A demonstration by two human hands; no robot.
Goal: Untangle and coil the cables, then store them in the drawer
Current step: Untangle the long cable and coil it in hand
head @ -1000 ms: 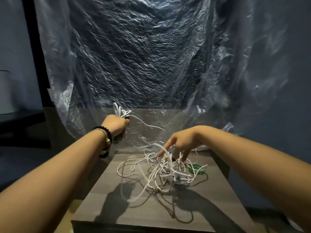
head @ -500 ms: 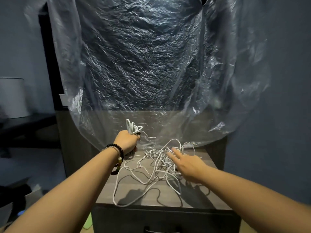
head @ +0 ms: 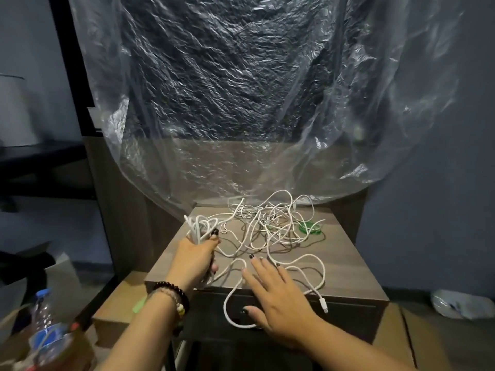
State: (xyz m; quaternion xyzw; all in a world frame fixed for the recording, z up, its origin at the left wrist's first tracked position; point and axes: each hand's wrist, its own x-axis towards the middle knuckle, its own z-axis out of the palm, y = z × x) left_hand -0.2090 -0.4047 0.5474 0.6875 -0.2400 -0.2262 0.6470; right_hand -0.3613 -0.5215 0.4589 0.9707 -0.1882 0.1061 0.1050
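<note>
Right hand (head: 278,303): flat, fingers spread open, over the front edge of the grey wooden cabinet surface (head: 345,263), holding nothing.
Left hand (head: 195,259): fingers closed around a bundle of folded white cable loops (head: 198,227).
Tangled white cables (head: 270,228): loose on the surface, one plug end (head: 324,306) hanging over the dark drawer front (head: 345,317).
Green ring (head: 310,227): beside the tangle.
Clear plastic sheet (head: 241,89): behind.

— Cabinet top (head: 334,253)?
— Grey-brown wood-grain laminate, matt, smooth.
— Cables (head: 270,226)?
— White, smooth plastic sheathing, slight sheen.
— Sheet (head: 227,84) beyond the back edge?
— Clear plastic film, crinkled, glossy.
— Bracelet (head: 171,291)?
— Dark round beads, polished.
</note>
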